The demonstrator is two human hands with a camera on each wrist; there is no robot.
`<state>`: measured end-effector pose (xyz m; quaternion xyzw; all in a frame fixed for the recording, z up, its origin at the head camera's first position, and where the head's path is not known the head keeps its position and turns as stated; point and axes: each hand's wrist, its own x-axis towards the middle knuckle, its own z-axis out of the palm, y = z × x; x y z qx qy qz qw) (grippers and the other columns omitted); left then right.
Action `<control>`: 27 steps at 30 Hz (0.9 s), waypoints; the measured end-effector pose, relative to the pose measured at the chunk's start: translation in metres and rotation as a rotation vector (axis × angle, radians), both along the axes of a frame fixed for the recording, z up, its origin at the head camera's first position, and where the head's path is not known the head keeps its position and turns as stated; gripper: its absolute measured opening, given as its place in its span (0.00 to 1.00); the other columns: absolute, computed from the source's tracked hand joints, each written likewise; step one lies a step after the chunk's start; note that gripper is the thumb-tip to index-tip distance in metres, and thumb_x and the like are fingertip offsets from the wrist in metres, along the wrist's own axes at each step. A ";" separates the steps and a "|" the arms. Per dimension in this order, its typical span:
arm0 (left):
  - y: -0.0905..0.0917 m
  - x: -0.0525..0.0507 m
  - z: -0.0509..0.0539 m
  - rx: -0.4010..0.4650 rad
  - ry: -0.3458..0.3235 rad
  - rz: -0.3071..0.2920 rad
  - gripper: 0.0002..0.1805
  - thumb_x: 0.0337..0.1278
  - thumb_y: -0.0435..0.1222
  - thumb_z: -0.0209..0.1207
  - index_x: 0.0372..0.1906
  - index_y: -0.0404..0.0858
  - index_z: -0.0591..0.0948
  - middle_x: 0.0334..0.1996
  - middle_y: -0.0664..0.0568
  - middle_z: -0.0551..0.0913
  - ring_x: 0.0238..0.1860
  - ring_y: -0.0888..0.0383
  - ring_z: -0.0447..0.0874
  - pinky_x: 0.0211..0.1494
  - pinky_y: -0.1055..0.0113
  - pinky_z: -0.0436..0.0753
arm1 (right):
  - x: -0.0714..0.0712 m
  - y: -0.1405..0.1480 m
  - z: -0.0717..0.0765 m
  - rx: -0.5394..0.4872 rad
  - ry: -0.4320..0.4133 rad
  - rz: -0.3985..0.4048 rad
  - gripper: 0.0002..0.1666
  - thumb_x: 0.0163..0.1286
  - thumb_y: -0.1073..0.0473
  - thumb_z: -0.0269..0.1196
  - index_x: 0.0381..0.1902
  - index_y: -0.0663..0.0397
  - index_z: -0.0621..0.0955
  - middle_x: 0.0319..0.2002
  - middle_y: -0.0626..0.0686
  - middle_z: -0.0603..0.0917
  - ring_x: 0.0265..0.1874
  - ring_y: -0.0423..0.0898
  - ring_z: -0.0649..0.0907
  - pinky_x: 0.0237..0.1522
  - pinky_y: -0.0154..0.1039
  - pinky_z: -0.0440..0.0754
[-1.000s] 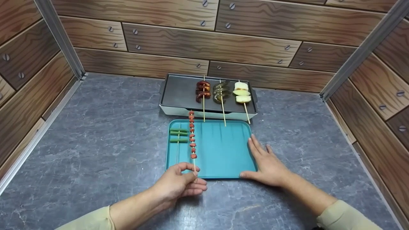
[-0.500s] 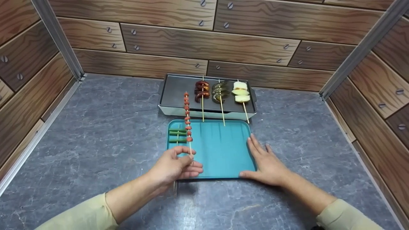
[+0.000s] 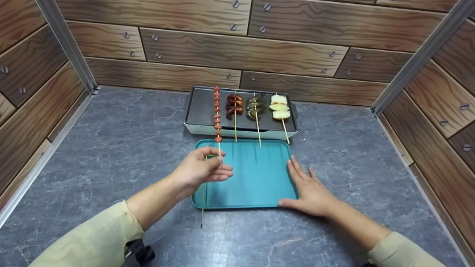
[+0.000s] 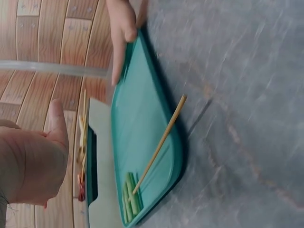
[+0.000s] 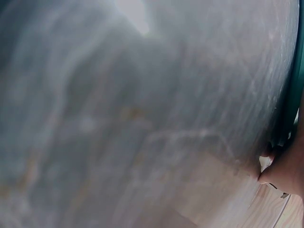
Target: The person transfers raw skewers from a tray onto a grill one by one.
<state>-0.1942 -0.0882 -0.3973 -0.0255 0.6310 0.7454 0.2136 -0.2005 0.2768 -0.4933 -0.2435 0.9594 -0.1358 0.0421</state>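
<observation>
My left hand (image 3: 196, 167) pinches the bare lower end of a skewer of small red pieces (image 3: 217, 105). The skewer's upper part lies over the dark griddle (image 3: 200, 105), left of the other skewers; whether it touches cannot be told. Below the hand is a teal tray (image 3: 256, 181), where a skewer of green stalks (image 4: 132, 194) is mostly hidden from the head view. Its stick pokes past the tray's front edge. With fingers extended, my right hand (image 3: 311, 193) rests along the tray's right edge near the front corner.
The griddle also carries a skewer of dark red curled pieces (image 3: 234, 104), a shrimp skewer (image 3: 256, 106) and a skewer of pale chunks (image 3: 280, 106), handles toward the tray. Wood-patterned walls (image 3: 193, 44) enclose the grey marbled table (image 3: 130, 141).
My left hand has moved forward with the red skewer, from over the tray to over the griddle. The green skewer's stick is now uncovered at the front. My right hand stays put.
</observation>
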 end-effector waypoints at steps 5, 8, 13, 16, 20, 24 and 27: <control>-0.002 -0.016 0.003 -0.019 -0.010 0.011 0.12 0.83 0.28 0.50 0.62 0.29 0.75 0.45 0.33 0.90 0.42 0.49 0.94 0.50 0.60 0.92 | -0.001 0.000 0.000 -0.002 -0.004 -0.001 0.77 0.63 0.17 0.63 0.85 0.67 0.48 0.85 0.65 0.41 0.82 0.63 0.53 0.80 0.72 0.43; -0.003 -0.026 0.003 -0.023 -0.012 0.024 0.12 0.83 0.28 0.50 0.62 0.29 0.76 0.45 0.33 0.90 0.41 0.50 0.94 0.49 0.60 0.92 | -0.001 -0.001 0.000 -0.001 -0.003 -0.001 0.77 0.63 0.17 0.63 0.85 0.68 0.48 0.85 0.65 0.41 0.82 0.63 0.53 0.80 0.72 0.43; -0.006 -0.040 0.002 -0.023 -0.015 0.039 0.13 0.84 0.29 0.50 0.63 0.30 0.76 0.46 0.33 0.89 0.42 0.50 0.94 0.50 0.60 0.92 | 0.000 0.000 0.000 0.000 0.002 0.000 0.77 0.63 0.17 0.63 0.85 0.68 0.48 0.85 0.65 0.41 0.82 0.64 0.53 0.79 0.72 0.43; -0.007 -0.048 0.001 -0.020 -0.011 0.042 0.14 0.84 0.29 0.50 0.64 0.29 0.76 0.48 0.32 0.89 0.43 0.50 0.94 0.52 0.59 0.91 | 0.000 0.000 0.000 0.002 0.003 -0.001 0.77 0.63 0.18 0.64 0.85 0.68 0.48 0.85 0.65 0.41 0.82 0.64 0.53 0.80 0.72 0.43; -0.008 -0.057 -0.001 -0.016 -0.005 0.046 0.15 0.84 0.29 0.49 0.65 0.29 0.75 0.51 0.31 0.88 0.44 0.49 0.93 0.53 0.59 0.91 | 0.000 0.000 0.000 0.008 0.002 -0.001 0.77 0.63 0.17 0.63 0.85 0.68 0.48 0.85 0.65 0.41 0.82 0.64 0.53 0.80 0.71 0.43; -0.008 -0.066 -0.003 -0.020 -0.008 0.050 0.15 0.85 0.29 0.48 0.66 0.28 0.75 0.52 0.30 0.87 0.45 0.50 0.93 0.52 0.61 0.91 | -0.001 0.000 -0.001 0.015 -0.014 -0.005 0.78 0.62 0.16 0.62 0.85 0.67 0.46 0.86 0.64 0.39 0.83 0.62 0.52 0.80 0.70 0.42; -0.007 -0.071 -0.006 -0.026 -0.014 0.049 0.16 0.85 0.30 0.48 0.66 0.28 0.74 0.53 0.30 0.87 0.46 0.49 0.93 0.52 0.61 0.91 | -0.001 0.000 -0.001 0.012 -0.021 -0.007 0.78 0.62 0.16 0.62 0.85 0.66 0.46 0.86 0.64 0.39 0.82 0.62 0.53 0.80 0.70 0.41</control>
